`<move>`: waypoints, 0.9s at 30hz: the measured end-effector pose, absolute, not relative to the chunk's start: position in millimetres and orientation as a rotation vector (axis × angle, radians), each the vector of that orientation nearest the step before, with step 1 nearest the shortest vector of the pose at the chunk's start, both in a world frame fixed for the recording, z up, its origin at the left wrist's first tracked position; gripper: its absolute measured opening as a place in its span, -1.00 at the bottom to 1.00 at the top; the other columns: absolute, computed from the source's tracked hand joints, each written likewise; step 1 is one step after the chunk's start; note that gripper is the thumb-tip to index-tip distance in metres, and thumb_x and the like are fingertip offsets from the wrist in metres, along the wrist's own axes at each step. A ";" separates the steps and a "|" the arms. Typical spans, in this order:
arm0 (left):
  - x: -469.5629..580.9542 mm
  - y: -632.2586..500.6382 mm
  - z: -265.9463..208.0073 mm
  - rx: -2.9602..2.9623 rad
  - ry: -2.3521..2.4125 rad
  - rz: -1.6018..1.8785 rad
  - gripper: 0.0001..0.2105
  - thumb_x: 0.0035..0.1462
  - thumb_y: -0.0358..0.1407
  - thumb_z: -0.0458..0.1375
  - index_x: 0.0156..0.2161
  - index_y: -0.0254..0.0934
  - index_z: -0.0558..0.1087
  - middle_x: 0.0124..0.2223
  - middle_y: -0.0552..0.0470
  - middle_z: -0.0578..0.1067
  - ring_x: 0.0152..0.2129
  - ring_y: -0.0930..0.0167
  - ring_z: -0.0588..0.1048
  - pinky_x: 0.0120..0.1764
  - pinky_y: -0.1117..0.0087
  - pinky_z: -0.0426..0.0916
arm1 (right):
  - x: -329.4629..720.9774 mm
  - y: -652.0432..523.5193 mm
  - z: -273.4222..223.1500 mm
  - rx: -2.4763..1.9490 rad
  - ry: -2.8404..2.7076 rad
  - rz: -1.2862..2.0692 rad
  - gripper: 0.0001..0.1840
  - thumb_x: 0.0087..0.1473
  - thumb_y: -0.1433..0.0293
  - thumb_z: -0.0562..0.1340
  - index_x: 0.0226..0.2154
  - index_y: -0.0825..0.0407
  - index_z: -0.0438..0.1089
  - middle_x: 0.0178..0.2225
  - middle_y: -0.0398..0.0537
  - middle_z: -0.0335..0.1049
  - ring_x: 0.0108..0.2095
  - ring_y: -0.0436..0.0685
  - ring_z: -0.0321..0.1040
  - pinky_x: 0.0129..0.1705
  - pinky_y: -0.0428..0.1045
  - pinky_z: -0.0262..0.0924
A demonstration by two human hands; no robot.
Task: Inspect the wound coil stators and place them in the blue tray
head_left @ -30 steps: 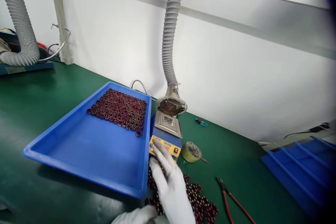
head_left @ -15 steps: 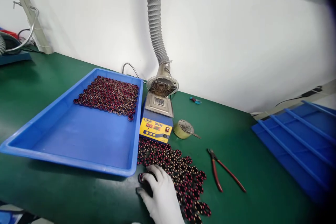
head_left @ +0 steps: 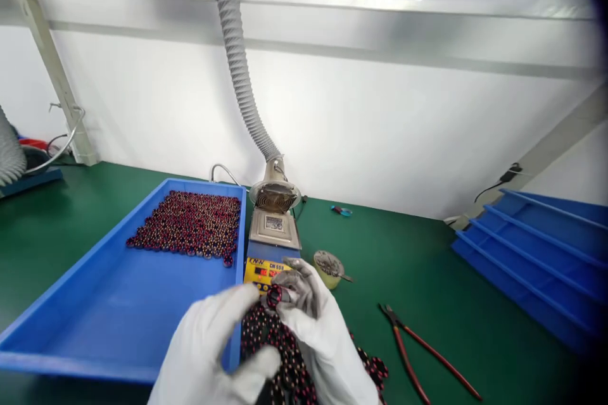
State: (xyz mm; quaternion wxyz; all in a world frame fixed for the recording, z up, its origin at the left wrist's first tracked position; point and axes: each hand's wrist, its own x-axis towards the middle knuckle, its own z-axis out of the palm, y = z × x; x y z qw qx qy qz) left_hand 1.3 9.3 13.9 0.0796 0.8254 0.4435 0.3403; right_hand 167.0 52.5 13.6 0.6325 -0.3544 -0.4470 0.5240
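Observation:
My right hand (head_left: 316, 323), in a white glove with grey-stained fingertips, pinches a small dark ring coil (head_left: 274, 296) with red bands. My left hand (head_left: 213, 348), also gloved in white, is just left of it, its thumb and fingers apart and smeared by motion. I see nothing between them. Below both hands lies a loose pile of similar ring coils (head_left: 285, 354), partly covered by the gloves. Right behind the right fingertips stands a blue and yellow solder pot (head_left: 274, 234) with a lit red display, its front partly hidden.
A blue tray (head_left: 118, 310) on the left bears many packed ring coils (head_left: 190, 221) at its far end. A fume hose (head_left: 242, 76) hangs over the pot. Right of it are a round tin (head_left: 327, 266), red-handled pliers (head_left: 403, 335), small cutters (head_left: 341, 210) and stacked blue trays (head_left: 532, 259).
My right hand has risen from the pile with a ring coil in its fingers. My left hand has come into view beside it. The view has tilted upward.

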 end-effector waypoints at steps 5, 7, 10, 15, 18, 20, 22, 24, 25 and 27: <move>30.4 48.1 53.8 2.582 1.209 1.667 -0.69 0.09 -0.38 -0.01 -0.02 -0.16 0.25 -0.12 0.03 0.44 -0.24 0.34 0.44 -0.25 0.29 0.43 | 151.6 57.1 50.0 -0.630 -1.022 1.061 -0.76 -0.28 0.33 0.39 -0.44 0.00 0.44 -0.45 -0.08 0.43 -0.43 0.07 0.32 -0.36 -0.04 0.24; 36.0 54.5 56.1 2.523 1.172 1.696 -0.70 0.06 -0.39 0.00 -0.06 -0.13 0.28 -0.14 0.07 0.45 -0.26 0.36 0.45 -0.26 0.33 0.44 | 157.0 57.4 53.3 -0.628 -1.069 1.045 -0.80 -0.24 0.32 0.37 -0.44 0.00 0.45 -0.48 -0.10 0.41 -0.44 0.06 0.30 -0.36 -0.05 0.23; 37.4 60.0 52.0 2.349 1.068 1.674 -0.76 0.06 -0.38 0.03 -0.14 -0.09 0.30 -0.17 0.13 0.46 -0.28 0.42 0.46 -0.24 0.43 0.42 | 172.5 59.2 54.0 -0.611 -1.201 1.065 -0.78 -0.30 0.33 0.40 -0.46 0.00 0.47 -0.46 -0.10 0.39 -0.44 0.07 0.29 -0.37 -0.05 0.21; 37.9 66.6 51.1 2.355 0.674 1.527 -0.82 0.11 -0.40 0.08 -0.16 -0.14 0.29 -0.20 0.12 0.45 -0.25 0.46 0.43 -0.19 0.48 0.36 | 181.4 58.9 55.0 -0.607 -1.179 0.988 -0.83 -0.28 0.31 0.40 -0.66 0.01 0.43 -0.59 -0.14 0.28 -0.51 0.04 0.24 -0.45 -0.05 0.13; 37.7 69.4 52.7 2.491 0.574 1.565 -0.83 0.14 -0.46 0.06 -0.16 -0.22 0.27 -0.24 0.06 0.45 -0.27 0.45 0.43 -0.21 0.44 0.33 | 177.5 57.2 55.1 -0.588 -0.984 1.104 -0.76 -0.16 0.24 0.33 -0.67 0.02 0.39 -0.60 -0.15 0.24 -0.52 0.03 0.20 -0.39 -0.02 0.15; 35.4 70.1 51.6 2.543 0.587 1.617 -0.83 0.14 -0.47 0.05 -0.15 -0.27 0.27 -0.24 0.02 0.45 -0.26 0.43 0.43 -0.21 0.42 0.33 | 177.3 57.2 52.5 -0.548 -0.877 1.151 -0.78 -0.15 0.20 0.31 -0.60 0.00 0.41 -0.56 -0.12 0.31 -0.50 0.05 0.25 -0.34 0.00 0.19; 31.7 69.7 49.5 2.562 0.647 1.671 -0.85 0.14 -0.46 0.07 -0.16 -0.30 0.29 -0.22 -0.01 0.45 -0.25 0.41 0.42 -0.21 0.40 0.34 | 177.6 57.6 47.7 -0.581 -0.879 1.135 -0.79 -0.15 0.20 0.32 -0.54 0.00 0.45 -0.51 -0.08 0.39 -0.45 0.08 0.32 -0.31 0.01 0.22; 27.6 68.6 47.8 2.571 0.714 1.731 -0.87 0.16 -0.42 0.08 -0.16 -0.32 0.31 -0.21 -0.04 0.44 -0.23 0.39 0.40 -0.21 0.38 0.34 | 174.8 56.6 43.3 -0.671 -0.951 1.119 -0.79 -0.16 0.21 0.33 -0.48 0.01 0.48 -0.45 -0.03 0.45 -0.39 0.12 0.37 -0.26 0.01 0.24; 25.8 68.1 47.5 2.582 0.743 1.762 -0.88 0.17 -0.40 0.09 -0.16 -0.32 0.32 -0.20 -0.05 0.44 -0.22 0.38 0.40 -0.22 0.38 0.35 | 171.6 55.3 42.1 -0.712 -0.981 1.128 -0.76 -0.17 0.21 0.33 -0.44 0.02 0.49 -0.41 0.00 0.48 -0.36 0.13 0.38 -0.23 0.01 0.25; 23.0 67.4 48.1 2.634 0.786 1.806 -0.86 0.20 -0.35 0.07 -0.15 -0.34 0.33 -0.17 -0.07 0.43 -0.20 0.36 0.38 -0.20 0.36 0.34 | 162.7 52.1 42.3 -0.755 -0.990 1.165 -0.68 -0.18 0.19 0.34 -0.33 0.01 0.49 -0.30 0.02 0.49 -0.28 0.16 0.40 -0.14 0.04 0.25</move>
